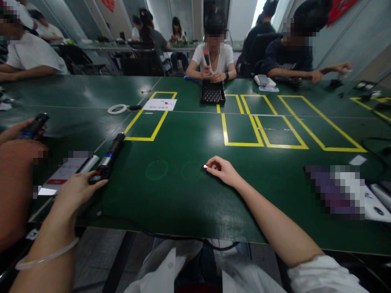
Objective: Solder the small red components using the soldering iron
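Mid-frame, a tiny red-and-silver piece (pixel 204 167) is pinched, seemingly for precision, by the right hand (pixel 226 171); at left, a black blue-banded cylinder (pixel 107 157) is half-clasped by the left hand (pixel 75 188).

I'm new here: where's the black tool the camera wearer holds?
Left of centre in the head view, the black tool stretches from the left hand toward the yellow tape.

A black tray (pixel 213 94) sits near the green desk's (pixel 189 134) far edge, with a white gadget (pixel 264 81) to its right. White paper (pixel 159 104) lies on yellow tape (pixel 139 139).
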A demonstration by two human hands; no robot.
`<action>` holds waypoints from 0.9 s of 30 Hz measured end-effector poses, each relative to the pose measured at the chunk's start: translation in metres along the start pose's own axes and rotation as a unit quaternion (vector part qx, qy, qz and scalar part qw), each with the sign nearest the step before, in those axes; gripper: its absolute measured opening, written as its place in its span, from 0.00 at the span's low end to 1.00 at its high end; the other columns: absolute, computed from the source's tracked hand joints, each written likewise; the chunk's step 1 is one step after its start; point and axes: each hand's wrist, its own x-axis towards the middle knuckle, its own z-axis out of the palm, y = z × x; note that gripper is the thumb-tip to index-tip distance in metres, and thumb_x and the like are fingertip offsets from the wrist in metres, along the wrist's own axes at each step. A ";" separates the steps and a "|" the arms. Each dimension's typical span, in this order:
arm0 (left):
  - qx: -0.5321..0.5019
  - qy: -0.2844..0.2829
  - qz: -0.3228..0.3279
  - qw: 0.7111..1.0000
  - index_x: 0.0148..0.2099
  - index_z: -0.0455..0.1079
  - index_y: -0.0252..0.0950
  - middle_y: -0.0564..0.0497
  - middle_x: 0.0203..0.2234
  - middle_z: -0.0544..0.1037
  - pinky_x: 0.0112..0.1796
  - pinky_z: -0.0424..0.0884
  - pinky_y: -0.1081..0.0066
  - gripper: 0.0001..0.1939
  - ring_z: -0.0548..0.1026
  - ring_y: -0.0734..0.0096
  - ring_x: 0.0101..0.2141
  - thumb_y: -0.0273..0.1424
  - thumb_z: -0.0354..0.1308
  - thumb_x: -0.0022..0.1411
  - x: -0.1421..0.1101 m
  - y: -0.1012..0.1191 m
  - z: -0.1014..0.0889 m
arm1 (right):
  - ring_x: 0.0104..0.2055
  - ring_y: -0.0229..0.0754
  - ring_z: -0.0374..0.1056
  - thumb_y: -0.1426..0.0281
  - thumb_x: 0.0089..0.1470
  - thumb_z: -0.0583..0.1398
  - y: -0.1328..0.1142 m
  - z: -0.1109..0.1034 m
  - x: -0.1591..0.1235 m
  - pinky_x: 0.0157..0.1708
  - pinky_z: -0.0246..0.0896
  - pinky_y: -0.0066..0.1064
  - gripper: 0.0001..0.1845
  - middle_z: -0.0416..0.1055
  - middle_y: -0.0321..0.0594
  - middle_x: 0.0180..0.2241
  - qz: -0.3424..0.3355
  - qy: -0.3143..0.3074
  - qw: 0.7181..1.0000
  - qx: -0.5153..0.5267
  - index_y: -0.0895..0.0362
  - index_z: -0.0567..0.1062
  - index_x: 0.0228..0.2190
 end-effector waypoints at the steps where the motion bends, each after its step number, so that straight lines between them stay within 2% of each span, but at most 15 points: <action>1: 0.016 -0.022 -0.001 1.000 0.58 0.68 0.28 0.33 0.49 0.75 0.37 0.66 0.70 0.34 0.75 0.52 0.45 0.48 0.52 0.59 0.001 0.000 -0.001 | 0.25 0.33 0.59 0.63 0.53 0.62 0.000 0.000 0.000 0.26 0.53 0.26 0.12 0.64 0.31 0.25 0.001 -0.001 1.000 0.000 0.57 0.71 0.36; 3: 0.039 -0.045 0.003 0.998 0.60 0.65 0.27 0.33 0.52 0.74 0.39 0.66 0.69 0.34 0.74 0.51 0.48 0.47 0.50 0.61 -0.001 0.005 -0.003 | 0.24 0.33 0.59 0.63 0.53 0.62 0.001 0.000 0.000 0.26 0.53 0.26 0.12 0.64 0.31 0.24 0.005 -0.002 1.000 -0.003 0.57 0.71 0.36; 6: 0.035 -0.029 0.018 0.999 0.59 0.66 0.27 0.34 0.51 0.75 0.39 0.67 0.67 0.34 0.74 0.50 0.48 0.48 0.48 0.62 -0.007 0.018 -0.005 | 0.24 0.33 0.58 0.63 0.53 0.62 0.001 0.001 0.001 0.26 0.53 0.26 0.12 0.64 0.31 0.24 0.008 0.000 1.000 -0.005 0.57 0.71 0.36; 12: -0.014 0.002 0.083 0.996 0.57 0.67 0.27 0.36 0.48 0.74 0.44 0.68 0.62 0.32 0.73 0.51 0.48 0.47 0.49 0.61 -0.024 0.064 -0.007 | 0.24 0.33 0.59 0.63 0.53 0.62 0.001 0.001 0.001 0.26 0.52 0.26 0.12 0.64 0.31 0.24 0.007 -0.001 1.000 -0.006 0.58 0.72 0.36; 16: -0.047 0.011 0.150 0.987 0.57 0.67 0.27 0.37 0.45 0.73 0.48 0.67 0.60 0.32 0.71 0.51 0.48 0.48 0.49 0.61 -0.033 0.107 -0.007 | 0.24 0.33 0.59 0.64 0.52 0.63 -0.001 0.001 0.000 0.26 0.53 0.26 0.11 0.64 0.30 0.23 0.014 0.001 1.000 -0.012 0.58 0.71 0.35; 20: -0.093 0.018 0.220 0.971 0.55 0.68 0.30 0.39 0.44 0.72 0.49 0.68 0.62 0.28 0.72 0.54 0.47 0.45 0.51 0.61 -0.043 0.157 -0.007 | 0.24 0.33 0.59 0.64 0.51 0.63 0.001 0.001 0.001 0.26 0.54 0.26 0.11 0.65 0.31 0.24 0.013 0.005 1.000 -0.005 0.57 0.71 0.35; 24: -0.119 0.011 0.272 0.955 0.54 0.68 0.33 0.41 0.43 0.71 0.47 0.69 0.62 0.25 0.72 0.56 0.44 0.43 0.53 0.61 -0.057 0.210 -0.009 | 0.26 0.34 0.60 0.64 0.52 0.62 0.005 0.002 0.002 0.28 0.56 0.26 0.12 0.66 0.32 0.27 -0.024 0.011 1.000 0.002 0.56 0.70 0.38; 27: -0.123 0.006 0.306 0.944 0.53 0.69 0.34 0.42 0.43 0.71 0.47 0.69 0.62 0.22 0.72 0.57 0.45 0.41 0.55 0.60 -0.071 0.247 -0.011 | 0.26 0.34 0.59 0.66 0.54 0.61 0.006 0.002 0.002 0.27 0.56 0.26 0.09 0.66 0.33 0.28 -0.061 0.018 0.998 -0.024 0.56 0.71 0.36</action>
